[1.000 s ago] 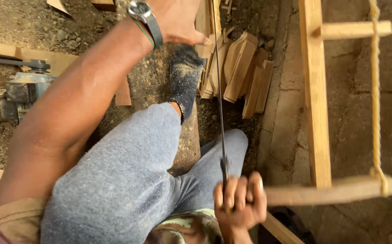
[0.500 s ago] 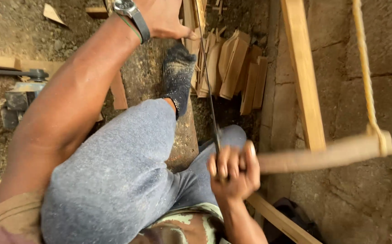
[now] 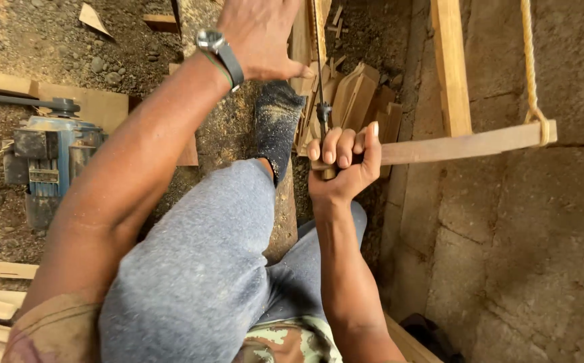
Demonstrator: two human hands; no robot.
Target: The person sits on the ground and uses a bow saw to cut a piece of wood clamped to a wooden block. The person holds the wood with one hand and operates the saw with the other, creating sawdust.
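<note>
Right hand (image 3: 343, 168): fingers (image 3: 337, 144) closed around the lower arm of the frame saw (image 3: 463, 143), just where the blade (image 3: 319, 67) meets it. Blade runs up from my fist into the plank (image 3: 302, 40). Left hand (image 3: 261, 37): palm down on the plank beside the blade, fingers spread flat, gripping nothing. Socked foot (image 3: 277, 128) rests just below that hand. Offcuts (image 3: 359, 101) lie on the ground past the blade. Motor (image 3: 50, 161) sits well off left.
</note>
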